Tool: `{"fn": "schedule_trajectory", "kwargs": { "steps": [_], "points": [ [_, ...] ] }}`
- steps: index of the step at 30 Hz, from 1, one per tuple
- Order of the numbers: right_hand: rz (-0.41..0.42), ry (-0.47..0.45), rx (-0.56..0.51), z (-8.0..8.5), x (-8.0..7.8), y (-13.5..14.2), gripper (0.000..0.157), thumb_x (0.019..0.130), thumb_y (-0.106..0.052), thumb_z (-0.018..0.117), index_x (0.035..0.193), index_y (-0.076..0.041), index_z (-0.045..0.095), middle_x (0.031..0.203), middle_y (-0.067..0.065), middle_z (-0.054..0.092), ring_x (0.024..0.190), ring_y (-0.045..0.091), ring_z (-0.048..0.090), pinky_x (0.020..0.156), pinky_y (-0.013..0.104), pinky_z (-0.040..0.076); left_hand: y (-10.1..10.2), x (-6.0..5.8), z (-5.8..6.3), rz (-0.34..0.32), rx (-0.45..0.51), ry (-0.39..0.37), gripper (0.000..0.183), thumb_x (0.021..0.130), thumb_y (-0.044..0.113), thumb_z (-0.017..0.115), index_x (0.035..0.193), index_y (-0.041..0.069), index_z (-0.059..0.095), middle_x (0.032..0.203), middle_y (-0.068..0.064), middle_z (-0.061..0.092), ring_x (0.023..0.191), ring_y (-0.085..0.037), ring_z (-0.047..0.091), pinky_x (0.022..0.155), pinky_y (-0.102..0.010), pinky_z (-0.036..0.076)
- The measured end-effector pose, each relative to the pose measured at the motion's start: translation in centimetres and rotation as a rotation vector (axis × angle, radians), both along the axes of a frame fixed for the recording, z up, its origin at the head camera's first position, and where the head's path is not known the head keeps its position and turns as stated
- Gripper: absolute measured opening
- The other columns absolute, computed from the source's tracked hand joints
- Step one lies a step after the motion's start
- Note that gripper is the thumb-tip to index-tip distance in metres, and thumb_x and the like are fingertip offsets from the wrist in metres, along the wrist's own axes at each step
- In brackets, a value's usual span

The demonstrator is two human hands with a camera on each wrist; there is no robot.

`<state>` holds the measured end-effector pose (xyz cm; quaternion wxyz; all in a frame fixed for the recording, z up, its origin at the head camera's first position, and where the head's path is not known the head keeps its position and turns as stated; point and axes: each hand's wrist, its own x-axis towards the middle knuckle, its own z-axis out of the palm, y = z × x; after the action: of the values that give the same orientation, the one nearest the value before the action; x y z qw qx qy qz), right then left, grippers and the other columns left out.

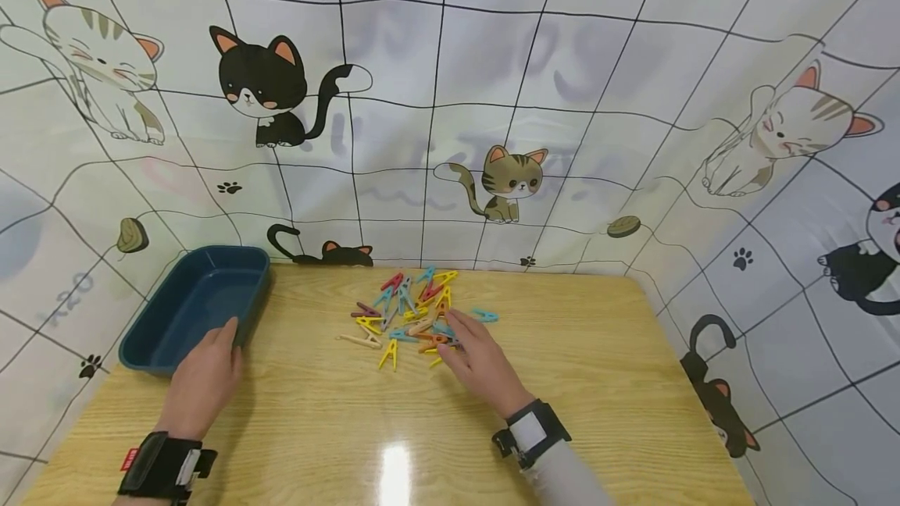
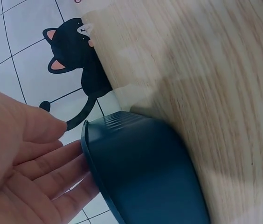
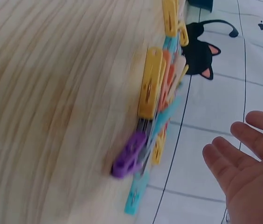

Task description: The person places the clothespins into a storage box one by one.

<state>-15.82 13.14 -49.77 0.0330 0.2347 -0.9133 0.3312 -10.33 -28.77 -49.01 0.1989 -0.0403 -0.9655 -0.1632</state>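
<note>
In the head view, a loose heap of coloured clothespins toward the back middle of the tabletop, and a dark blue tray apart from it at the left, inner floor on show. Right grip at the heap's right side, fingertips overlapping the clothespins as seen from the head. In the right wrist view, though, a strip of cat-print cloth between fingertips and clothespins: fingers relaxed, slightly fanned, with hold of nothing; thumb mostly out of frame. Clear only there, low and close: a purple clothespin next to a yellow clothespin. Left grip at the tray's right side, back of the hand uppermost. In the left wrist view, palm side instead: fingers nearly straight, tips hidden behind the tray's rim, thumb apart from it, tray not pinched; impossible to tell how far the hidden tips touch. From the head alone, black wristbands in full.
</note>
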Motion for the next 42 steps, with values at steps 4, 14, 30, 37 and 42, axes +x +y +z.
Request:
{"fn": "schedule_trajectory", "kwargs": {
  "steps": [4, 14, 30, 37, 42],
  "points": [
    [0.034, -0.006, -0.006, -0.3, -0.1, -1.1, 0.060, 0.107, -0.038, 0.056, 0.157, -0.009, 0.043, 0.162, 0.012, 0.041, 0.150, 0.032, 0.038, 0.116, 0.051, 0.039, 0.1, -0.2, -0.1, 0.004, 0.019, 0.017, 0.048, 0.086, -0.013, 0.066, 0.131, -0.022, 0.052, 0.109, -0.042, 0.060, 0.083, -0.053, 0.064, 0.065, -0.059, 0.052],
    [0.088, -0.012, -0.079, -0.7, -0.2, -2.9, 0.056, 0.107, -0.036, 0.054, 0.154, -0.005, 0.048, 0.159, 0.017, 0.045, 0.149, 0.039, 0.039, 0.117, 0.055, 0.035, 0.0, -0.3, -0.5, 0.015, 0.074, -0.002, 0.036, 0.085, -0.018, 0.060, 0.121, -0.022, 0.059, 0.108, -0.041, 0.062, 0.091, -0.057, 0.063, 0.075, -0.064, 0.051],
    [0.128, -0.063, -0.098, -1.2, -0.5, -4.1, 0.057, 0.108, -0.037, 0.053, 0.157, -0.008, 0.044, 0.160, 0.017, 0.043, 0.149, 0.034, 0.039, 0.115, 0.052, 0.040, 0.3, 0.0, -0.6, 0.019, 0.107, 0.036, 0.035, 0.085, -0.021, 0.054, 0.118, -0.018, 0.065, 0.109, -0.038, 0.065, 0.092, -0.056, 0.065, 0.074, -0.065, 0.052],
    [0.156, -0.049, -0.102, -1.5, -0.5, -4.8, 0.055, 0.108, -0.034, 0.052, 0.155, -0.006, 0.046, 0.158, 0.018, 0.046, 0.148, 0.034, 0.041, 0.116, 0.052, 0.038, 1.1, -0.1, -0.4, 0.025, 0.110, -0.021, 0.037, 0.084, -0.022, 0.053, 0.118, -0.018, 0.065, 0.112, -0.038, 0.066, 0.099, -0.057, 0.064, 0.080, -0.065, 0.051],
    [0.173, -0.040, -0.107, -1.4, -0.4, -5.2, 0.054, 0.108, -0.030, 0.053, 0.154, -0.002, 0.047, 0.156, 0.020, 0.047, 0.146, 0.035, 0.043, 0.116, 0.052, 0.039, 1.9, 0.0, -0.2, 0.014, 0.116, -0.046, 0.036, 0.085, -0.021, 0.053, 0.119, -0.018, 0.065, 0.114, -0.038, 0.066, 0.102, -0.056, 0.064, 0.082, -0.065, 0.052]
  ]
}}
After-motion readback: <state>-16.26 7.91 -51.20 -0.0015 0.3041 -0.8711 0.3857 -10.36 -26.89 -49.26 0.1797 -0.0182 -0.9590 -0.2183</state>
